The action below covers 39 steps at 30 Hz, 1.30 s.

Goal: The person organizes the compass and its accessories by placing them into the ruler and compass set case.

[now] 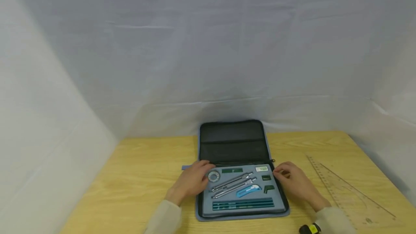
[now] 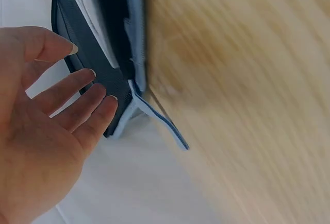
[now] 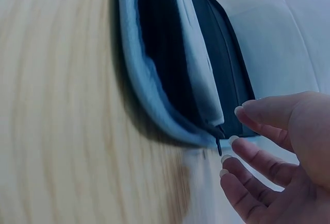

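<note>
A zip-up drawing set case (image 1: 234, 150) lies with its lid raised against the back wall. In its base sits a grey tray (image 1: 240, 209) with two silver compasses (image 1: 232, 186), a light blue cutter (image 1: 248, 190), dark green pencils (image 1: 243, 204), a round dial-like piece (image 1: 213, 176) and a white eraser (image 1: 261, 169). My left hand (image 1: 192, 180) is over the tray's left edge, with fingers relaxed and apart in the left wrist view. At the opposite edge, my right hand (image 1: 295, 180) has its fingertips (image 3: 240, 109) close beside the tray's upper right corner, loosely bent.
To the right lies a clear set square (image 1: 357, 198) on the wooden table (image 1: 139, 190). A black and yellow object (image 1: 310, 229) is partly cut off near the right sleeve. A blue strap (image 2: 160, 117) sticks out from the case's left side. White sheeting (image 1: 195, 46) surrounds the table.
</note>
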Each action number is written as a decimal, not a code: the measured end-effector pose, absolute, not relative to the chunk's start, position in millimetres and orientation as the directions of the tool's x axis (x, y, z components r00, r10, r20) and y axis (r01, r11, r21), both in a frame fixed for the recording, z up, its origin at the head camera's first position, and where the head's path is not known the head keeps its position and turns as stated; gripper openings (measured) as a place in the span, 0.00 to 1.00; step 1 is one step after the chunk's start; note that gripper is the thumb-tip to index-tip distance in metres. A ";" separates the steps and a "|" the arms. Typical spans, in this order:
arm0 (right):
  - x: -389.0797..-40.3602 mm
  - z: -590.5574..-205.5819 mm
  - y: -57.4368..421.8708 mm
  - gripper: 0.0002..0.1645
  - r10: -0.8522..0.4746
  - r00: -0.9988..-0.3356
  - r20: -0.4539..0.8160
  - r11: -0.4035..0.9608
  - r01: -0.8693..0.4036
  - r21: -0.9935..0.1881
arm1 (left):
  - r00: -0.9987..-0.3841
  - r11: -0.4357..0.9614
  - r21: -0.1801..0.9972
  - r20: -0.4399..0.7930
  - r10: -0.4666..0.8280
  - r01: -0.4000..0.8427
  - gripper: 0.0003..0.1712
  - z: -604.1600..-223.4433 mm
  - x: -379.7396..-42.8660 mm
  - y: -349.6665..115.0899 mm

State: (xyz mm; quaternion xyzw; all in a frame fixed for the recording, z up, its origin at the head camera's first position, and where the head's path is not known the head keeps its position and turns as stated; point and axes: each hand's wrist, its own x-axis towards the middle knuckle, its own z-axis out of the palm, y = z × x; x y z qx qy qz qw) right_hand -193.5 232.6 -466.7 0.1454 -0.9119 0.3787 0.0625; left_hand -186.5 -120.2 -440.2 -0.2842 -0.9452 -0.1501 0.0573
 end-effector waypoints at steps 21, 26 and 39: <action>-179.3 -474.6 298.4 0.07 -0.148 -0.957 0.251 0.731 -0.277 -0.624 | -0.843 0.796 0.278 0.157 0.515 0.538 0.21 -451.7 -190.8 -124.5; -173.2 -473.1 309.9 0.06 -0.144 -0.945 0.294 0.731 -0.302 -0.612 | -0.828 0.783 0.267 0.169 0.535 0.561 0.22 -451.0 -192.4 -118.8; -149.5 -471.7 339.4 0.16 -0.041 -0.975 0.220 0.743 -0.178 -0.645 | -0.780 0.734 0.275 0.128 0.612 0.621 0.23 -442.2 -196.6 -79.3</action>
